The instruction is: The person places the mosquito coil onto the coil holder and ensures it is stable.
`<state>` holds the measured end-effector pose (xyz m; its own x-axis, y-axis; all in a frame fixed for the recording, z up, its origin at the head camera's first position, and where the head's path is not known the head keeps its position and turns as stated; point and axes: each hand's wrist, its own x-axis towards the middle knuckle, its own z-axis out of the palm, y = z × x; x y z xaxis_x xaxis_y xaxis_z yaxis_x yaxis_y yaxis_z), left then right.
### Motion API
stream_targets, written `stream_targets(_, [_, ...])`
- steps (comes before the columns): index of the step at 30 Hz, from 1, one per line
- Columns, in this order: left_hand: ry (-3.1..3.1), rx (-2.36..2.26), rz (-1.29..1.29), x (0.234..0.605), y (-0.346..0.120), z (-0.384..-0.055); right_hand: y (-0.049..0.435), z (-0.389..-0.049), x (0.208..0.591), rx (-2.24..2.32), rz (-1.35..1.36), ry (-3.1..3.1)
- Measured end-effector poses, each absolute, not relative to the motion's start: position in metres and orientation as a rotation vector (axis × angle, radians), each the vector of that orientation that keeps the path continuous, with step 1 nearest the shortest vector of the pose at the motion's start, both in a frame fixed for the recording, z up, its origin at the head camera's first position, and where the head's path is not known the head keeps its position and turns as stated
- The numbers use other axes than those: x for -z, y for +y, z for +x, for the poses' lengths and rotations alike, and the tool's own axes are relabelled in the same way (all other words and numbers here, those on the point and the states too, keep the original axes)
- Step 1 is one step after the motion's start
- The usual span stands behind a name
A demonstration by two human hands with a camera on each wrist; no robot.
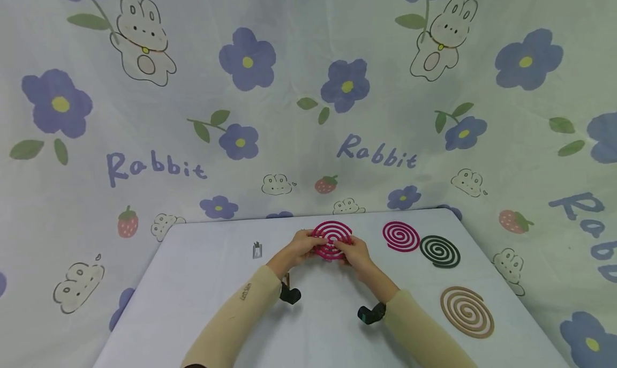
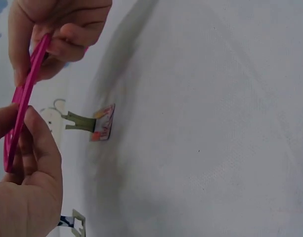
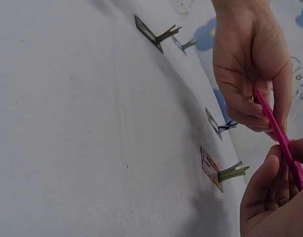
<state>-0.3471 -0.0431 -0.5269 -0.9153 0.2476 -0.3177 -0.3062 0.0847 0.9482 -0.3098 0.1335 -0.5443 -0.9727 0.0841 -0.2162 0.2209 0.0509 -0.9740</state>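
Both hands hold a magenta mosquito coil (image 1: 332, 226) over the middle of the white table, its spiral face visible in the head view. My left hand (image 1: 302, 246) pinches its left edge, with the thumb lying across the front. My right hand (image 1: 359, 254) grips the right edge in the same way. Edge-on in the left wrist view, the coil (image 2: 27, 98) looks thin and flat between thumbs and curled fingers. Beyond the hands in that view stands a small coil stand (image 2: 103, 124), a printed square plate with an upright forked green tab.
On the table's right side lie a second magenta coil (image 1: 401, 237), a dark green coil (image 1: 440, 252) and a larger tan coil (image 1: 467, 312). A small metal stand (image 1: 257, 250) sits left of the hands. Behind the table hangs a rabbit-print curtain (image 1: 289, 116).
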Motion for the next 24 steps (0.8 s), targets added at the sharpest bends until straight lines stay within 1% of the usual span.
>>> stream_targets(24, [2.028, -1.889, -0.104, 0.547, -0.033, -0.357, 0.133, -0.322, 0.562, 2.059, 0.444, 2.197])
